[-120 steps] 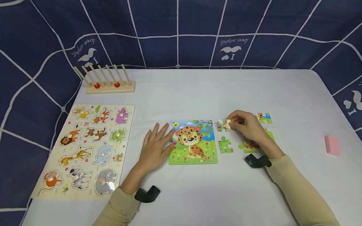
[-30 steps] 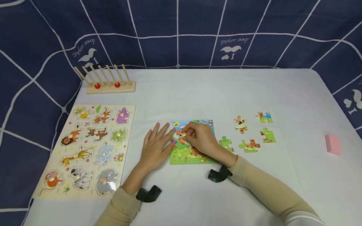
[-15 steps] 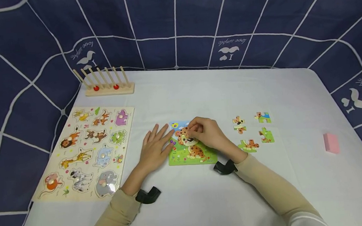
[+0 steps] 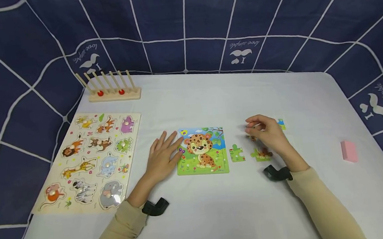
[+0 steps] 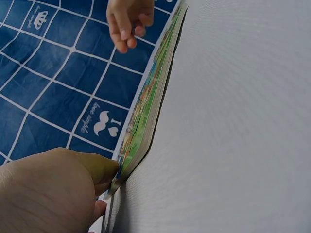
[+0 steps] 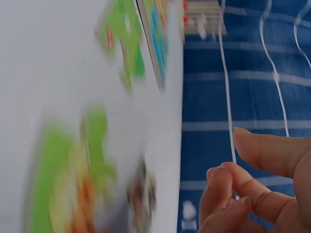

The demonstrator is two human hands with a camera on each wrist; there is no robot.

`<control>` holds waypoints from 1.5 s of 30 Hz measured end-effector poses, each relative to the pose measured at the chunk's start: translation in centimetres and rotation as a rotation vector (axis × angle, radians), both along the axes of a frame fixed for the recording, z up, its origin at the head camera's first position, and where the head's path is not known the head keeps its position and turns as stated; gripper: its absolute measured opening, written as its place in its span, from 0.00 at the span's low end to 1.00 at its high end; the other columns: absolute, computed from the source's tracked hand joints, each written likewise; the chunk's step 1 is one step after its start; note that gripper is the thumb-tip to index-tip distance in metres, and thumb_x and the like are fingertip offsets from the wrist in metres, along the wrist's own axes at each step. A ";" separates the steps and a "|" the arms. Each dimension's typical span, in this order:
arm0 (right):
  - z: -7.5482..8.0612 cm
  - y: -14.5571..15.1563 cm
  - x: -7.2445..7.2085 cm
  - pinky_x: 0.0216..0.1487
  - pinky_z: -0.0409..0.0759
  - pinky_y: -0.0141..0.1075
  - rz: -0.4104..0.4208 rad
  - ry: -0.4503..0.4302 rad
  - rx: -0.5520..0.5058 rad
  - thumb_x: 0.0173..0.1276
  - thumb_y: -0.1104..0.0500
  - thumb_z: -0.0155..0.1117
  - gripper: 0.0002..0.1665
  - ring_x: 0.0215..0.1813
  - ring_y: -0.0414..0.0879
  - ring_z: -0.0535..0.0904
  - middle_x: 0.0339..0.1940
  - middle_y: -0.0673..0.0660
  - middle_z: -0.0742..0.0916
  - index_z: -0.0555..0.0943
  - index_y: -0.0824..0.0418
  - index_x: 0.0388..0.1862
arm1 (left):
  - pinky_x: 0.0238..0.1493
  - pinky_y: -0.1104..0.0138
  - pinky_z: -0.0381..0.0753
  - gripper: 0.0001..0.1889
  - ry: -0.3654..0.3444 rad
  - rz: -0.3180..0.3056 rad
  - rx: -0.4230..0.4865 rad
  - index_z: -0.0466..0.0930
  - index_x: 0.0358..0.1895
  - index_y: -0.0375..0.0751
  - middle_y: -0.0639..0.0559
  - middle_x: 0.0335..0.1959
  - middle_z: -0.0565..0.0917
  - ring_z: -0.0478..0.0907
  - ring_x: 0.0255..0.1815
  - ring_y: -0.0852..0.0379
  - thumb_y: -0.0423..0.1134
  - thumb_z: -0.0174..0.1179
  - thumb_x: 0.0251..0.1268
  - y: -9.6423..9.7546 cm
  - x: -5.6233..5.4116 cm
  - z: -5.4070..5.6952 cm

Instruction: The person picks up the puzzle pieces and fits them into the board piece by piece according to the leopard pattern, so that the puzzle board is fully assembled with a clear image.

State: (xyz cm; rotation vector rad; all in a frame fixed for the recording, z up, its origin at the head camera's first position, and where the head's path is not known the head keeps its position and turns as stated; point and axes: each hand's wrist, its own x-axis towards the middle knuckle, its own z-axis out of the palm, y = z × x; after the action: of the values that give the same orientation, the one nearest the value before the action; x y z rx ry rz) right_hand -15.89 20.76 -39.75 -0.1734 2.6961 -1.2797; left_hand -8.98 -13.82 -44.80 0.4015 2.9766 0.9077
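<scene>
A square leopard jigsaw board [image 4: 212, 159] lies on the white table. My left hand [image 4: 160, 158] rests beside its left edge with fingers spread, the tips and thumb at the border; in the left wrist view the thumb [image 5: 104, 167] meets the board's edge. Right of the board, my right hand [image 4: 266, 132] hovers over loose jigsaw pieces. Its thumb [image 6: 267, 150] stands apart from the bent fingers, and nothing is between them. A spotted piece [image 4: 252, 138] is partly hidden under that hand. Nearby lie a green piece [image 4: 237, 154], a leopard-body piece [image 4: 262, 155] and a blue-topped piece [image 4: 282, 123].
A wooden animal peg puzzle [image 4: 87, 143] lies at left. Behind it stands a wooden peg rack [image 4: 114, 96] with two red beads. A pink block [image 4: 349, 151] sits at far right. Dark blue gridded cloth [image 4: 203, 19] hangs behind the table.
My right hand carried a jigsaw piece from beside the board onto its upper left part, let go, then moved right over the loose pieces. The left hand stays in place.
</scene>
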 end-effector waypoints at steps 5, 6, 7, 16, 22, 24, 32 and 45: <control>0.6 3.3 0.0 0.32 0.74 0.26 -0.108 0.022 -0.002 0.69 0.57 0.64 0.23 0.37 0.39 0.74 0.48 0.60 0.81 0.76 0.66 0.60 | 0.77 0.45 0.38 0.26 0.001 -0.001 0.006 0.68 0.71 0.46 0.46 0.77 0.60 0.43 0.81 0.41 0.45 0.53 0.72 0.0 -0.1 0.0; 0.7 3.6 0.0 0.32 0.74 0.26 -0.122 0.027 -0.009 0.69 0.57 0.64 0.24 0.37 0.39 0.73 0.48 0.60 0.80 0.76 0.67 0.60 | 0.77 0.45 0.38 0.26 0.001 -0.001 0.007 0.68 0.71 0.46 0.46 0.77 0.60 0.43 0.81 0.41 0.45 0.53 0.72 0.0 -0.1 0.0; 0.8 4.0 0.0 0.32 0.75 0.25 -0.133 0.029 -0.017 0.69 0.58 0.64 0.24 0.36 0.38 0.73 0.47 0.59 0.79 0.76 0.68 0.60 | 0.77 0.45 0.38 0.26 0.002 -0.001 0.008 0.68 0.71 0.46 0.46 0.77 0.60 0.43 0.81 0.41 0.45 0.53 0.72 0.0 -0.1 0.0; 0.6 4.4 -0.5 0.34 0.74 0.23 -0.153 -0.003 -0.005 0.69 0.56 0.64 0.27 0.38 0.37 0.73 0.51 0.62 0.78 0.74 0.67 0.63 | 0.77 0.45 0.38 0.26 0.001 0.005 0.005 0.68 0.71 0.46 0.46 0.77 0.60 0.42 0.81 0.42 0.47 0.54 0.71 0.0 0.0 -0.1; 0.3 4.1 -0.7 0.32 0.73 0.24 -0.147 -0.028 0.044 0.69 0.55 0.64 0.27 0.39 0.40 0.72 0.52 0.61 0.78 0.74 0.64 0.64 | 0.77 0.45 0.38 0.26 0.003 0.006 0.009 0.68 0.71 0.46 0.46 0.77 0.60 0.43 0.81 0.42 0.46 0.54 0.71 0.1 0.1 0.0; 0.1 4.0 -0.7 0.32 0.73 0.26 -0.143 -0.037 0.045 0.69 0.55 0.64 0.27 0.39 0.40 0.73 0.52 0.62 0.78 0.74 0.65 0.64 | 0.77 0.45 0.38 0.27 0.005 0.003 0.007 0.68 0.71 0.46 0.46 0.77 0.60 0.43 0.81 0.42 0.47 0.54 0.71 0.1 0.0 0.0; -0.8 3.4 -0.7 0.34 0.74 0.26 -0.100 -0.082 0.065 0.66 0.57 0.67 0.29 0.39 0.41 0.76 0.54 0.64 0.80 0.74 0.65 0.64 | 0.77 0.45 0.39 0.27 0.018 -0.002 0.003 0.68 0.71 0.45 0.46 0.77 0.60 0.44 0.81 0.41 0.46 0.55 0.70 0.0 0.1 -0.1; -2.4 3.1 -0.9 0.29 0.69 0.29 -0.036 -0.058 0.155 0.59 0.58 0.74 0.30 0.36 0.47 0.70 0.44 0.60 0.78 0.77 0.67 0.58 | 0.77 0.45 0.38 0.27 0.015 -0.001 -0.001 0.68 0.71 0.46 0.46 0.77 0.60 0.43 0.81 0.41 0.47 0.55 0.71 0.0 0.0 -0.2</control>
State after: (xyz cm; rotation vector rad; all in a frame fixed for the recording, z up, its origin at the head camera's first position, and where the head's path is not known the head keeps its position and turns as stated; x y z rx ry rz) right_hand -16.82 23.83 -42.13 -0.0687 2.7448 -1.0612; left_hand -8.95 -13.82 -44.98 0.4117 2.9903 0.9068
